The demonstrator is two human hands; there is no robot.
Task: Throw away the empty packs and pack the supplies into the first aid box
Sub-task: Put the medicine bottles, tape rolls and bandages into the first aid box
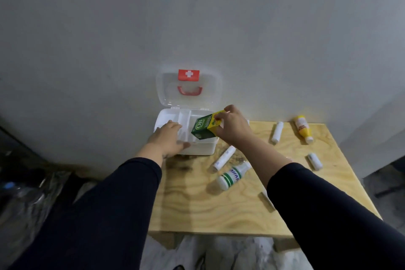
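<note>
A white first aid box (201, 148) stands open at the table's far left corner, its clear lid (188, 87) with a red cross leaning back against the wall. My right hand (232, 125) grips a green and yellow carton (205, 127), tilted, over the box's right side. My left hand (168, 138) rests flat on the box's left front rim, fingers spread, holding nothing. On the wooden table (197, 204) lie a white bottle with green stripes (232, 175), a white tube (224, 158), another white tube (277, 132), a yellow bottle (303, 129) and a small white roll (315, 161).
A grey wall rises right behind the box and table. A small flat strip (266, 200) lies partly under my right sleeve. Clear plastic bags (26, 195) sit on the floor to the left. The table's front edge is near my body.
</note>
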